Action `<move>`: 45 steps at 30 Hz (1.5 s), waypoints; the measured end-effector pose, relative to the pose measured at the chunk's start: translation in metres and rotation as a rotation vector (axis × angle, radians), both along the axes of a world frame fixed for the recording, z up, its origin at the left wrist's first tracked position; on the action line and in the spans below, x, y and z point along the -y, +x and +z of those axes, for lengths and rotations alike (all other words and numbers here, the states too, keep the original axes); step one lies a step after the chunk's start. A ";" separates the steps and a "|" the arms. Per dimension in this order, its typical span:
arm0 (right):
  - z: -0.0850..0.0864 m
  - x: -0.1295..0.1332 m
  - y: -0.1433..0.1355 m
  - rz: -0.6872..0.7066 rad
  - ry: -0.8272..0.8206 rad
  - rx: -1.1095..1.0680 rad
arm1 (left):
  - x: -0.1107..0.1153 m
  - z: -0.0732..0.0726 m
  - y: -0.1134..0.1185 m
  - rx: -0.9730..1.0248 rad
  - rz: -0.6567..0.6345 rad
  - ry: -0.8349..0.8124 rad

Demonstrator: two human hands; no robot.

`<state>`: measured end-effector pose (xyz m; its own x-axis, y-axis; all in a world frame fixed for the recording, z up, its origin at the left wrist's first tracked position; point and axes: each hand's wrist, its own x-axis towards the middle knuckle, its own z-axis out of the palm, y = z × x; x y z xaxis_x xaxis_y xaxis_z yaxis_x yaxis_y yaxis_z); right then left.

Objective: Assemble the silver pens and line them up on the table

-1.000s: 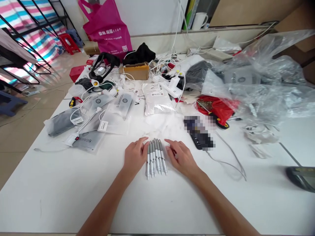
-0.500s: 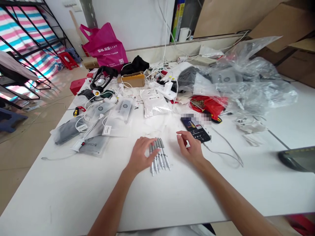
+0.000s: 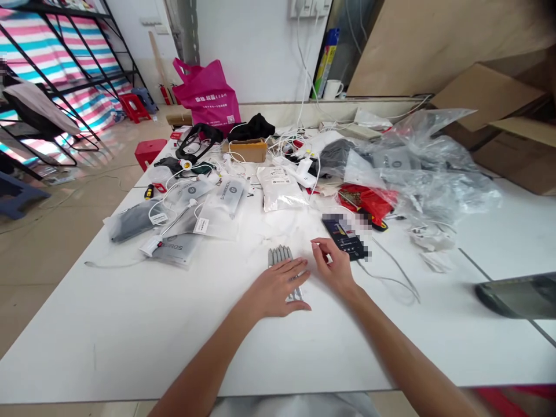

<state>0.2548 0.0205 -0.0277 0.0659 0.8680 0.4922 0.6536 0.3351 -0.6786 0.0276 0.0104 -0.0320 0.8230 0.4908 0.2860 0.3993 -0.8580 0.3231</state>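
Note:
Several grey and white pens (image 3: 280,253) lie side by side on the white table (image 3: 143,330), their grey ends pointing away from me. My left hand (image 3: 280,288) is spread over them, fingers apart, and covers their middle part. Just right of the pens, my right hand (image 3: 332,263) rests with its fingers curled and the thumb near the index finger; whether anything small is between them cannot be made out. A dark phone (image 3: 345,236) with a lit screen lies beyond the right hand, a grey cable running from it.
Packaged items in frosted bags (image 3: 174,249) lie at the left. A white parcel (image 3: 282,188), tangled cables, a red bag (image 3: 369,200) and clear plastic wrap (image 3: 438,179) are farther back. A dark translucent object (image 3: 516,295) stands at the right edge.
My left hand has gone from the left side of the pens to flat across them, its fingers now pointing right. My right hand keeps its curled pose. The view has tilted up slightly.

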 end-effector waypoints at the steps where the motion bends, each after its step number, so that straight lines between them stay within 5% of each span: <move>1: -0.001 0.000 0.000 0.004 -0.002 -0.001 | -0.001 -0.002 0.001 0.009 -0.002 0.020; 7: -0.004 0.001 -0.001 0.035 -0.017 -0.030 | -0.002 -0.006 0.002 0.041 -0.015 0.100; 12: -0.007 0.000 -0.002 0.076 -0.020 -0.032 | -0.003 0.019 -0.003 0.112 -0.013 0.090; 17: -0.008 -0.003 0.000 0.091 -0.040 0.000 | -0.019 0.041 -0.020 0.149 0.274 -0.024; 22: -0.009 -0.002 0.001 0.182 -0.089 0.112 | -0.026 0.020 -0.041 0.147 0.539 -0.111; 30: -0.004 0.001 -0.004 0.276 -0.116 0.257 | -0.019 0.007 -0.038 0.198 0.493 -0.126; 34: 0.001 -0.001 -0.010 0.227 0.049 0.264 | -0.018 0.009 -0.038 0.212 0.505 -0.122; 36: 0.017 0.004 -0.021 0.241 0.175 0.253 | -0.018 0.011 -0.039 0.221 0.529 -0.117; 38: 0.048 0.019 -0.040 0.397 0.248 0.274 | -0.018 0.015 -0.042 0.223 0.564 -0.126; 42: 0.144 0.069 -0.097 0.734 0.278 0.363 | -0.017 0.023 -0.048 0.234 0.644 -0.243; 45: 0.211 0.103 -0.130 0.650 0.131 0.371 | -0.021 0.024 -0.050 0.272 0.688 -0.303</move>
<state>0.1244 -0.0826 0.1836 -0.6286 0.6087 0.4841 0.4746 0.7934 -0.3813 -0.0228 0.0315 -0.0083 0.2277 0.9517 0.2059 0.6812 -0.3068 0.6647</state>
